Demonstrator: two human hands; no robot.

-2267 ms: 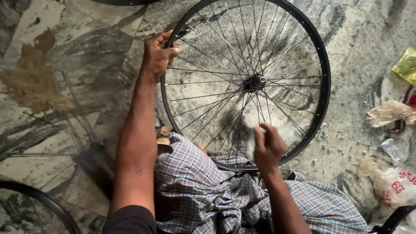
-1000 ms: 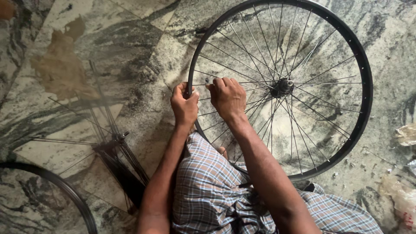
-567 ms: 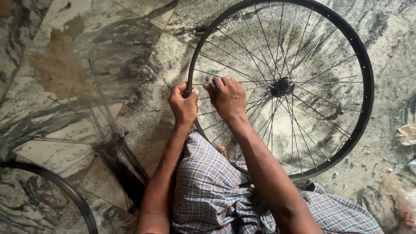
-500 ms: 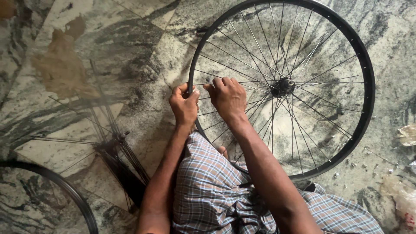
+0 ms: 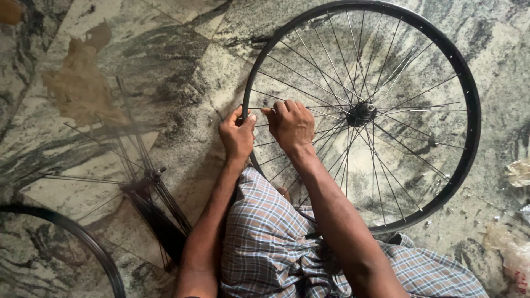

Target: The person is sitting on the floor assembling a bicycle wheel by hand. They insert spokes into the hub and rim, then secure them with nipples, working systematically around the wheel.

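Note:
A black bicycle wheel rim with thin metal spokes and a dark hub lies flat on the marbled stone floor, partly resting against my checked cloth lap. My left hand grips the rim at its left edge, thumb over the top. My right hand is just inside the rim beside it, fingers pinched on a spoke near where it meets the rim. The two hands nearly touch.
A bundle of loose spokes on a second hub lies on the floor at left. Another black rim curves in at the bottom left corner. Crumpled plastic bags sit at the right edge. A brown stain marks the floor.
My left hand slid down the rim and my right hand came up from the lower spokes, so both meet at the rim's left edge. Over the last second they barely moved.

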